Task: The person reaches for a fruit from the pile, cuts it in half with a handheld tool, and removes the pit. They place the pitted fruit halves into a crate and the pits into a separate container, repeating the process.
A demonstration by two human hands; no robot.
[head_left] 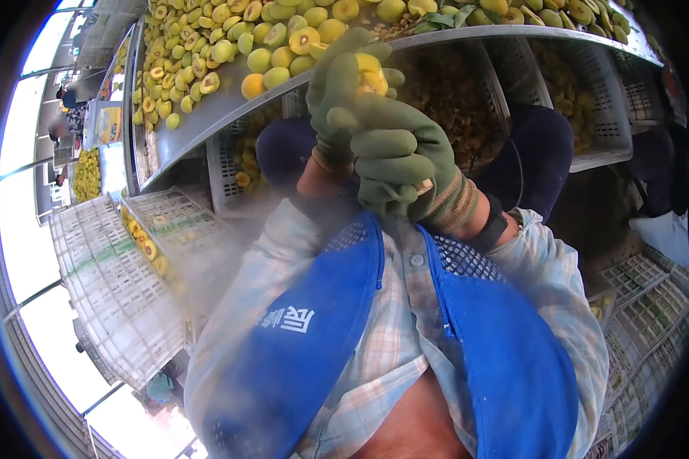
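Note:
Both hands wear green gloves and meet at the table's near edge. My left hand (334, 96) is closed around a yellow fruit (371, 76) that looks cut open, with orange flesh showing. Just below and to the right, my right hand (398, 153) is curled into a fist, its upper fingers against the fruit. The end of a pale wooden handle (423, 186) pokes out of that fist; the rest of it is hidden. Behind the hands, many yellow-green fruits (207, 53), some whole and some halved, cover the metal table (195, 141).
Under the table stand white crates (601, 99) with cut fruit, between and beside my knees. Stacked plastic crates (119, 283) are at the left, and more crates (651, 321) at the lower right. Other people (59, 130) are far off at the left. Some leaves (444, 19) lie among the fruit.

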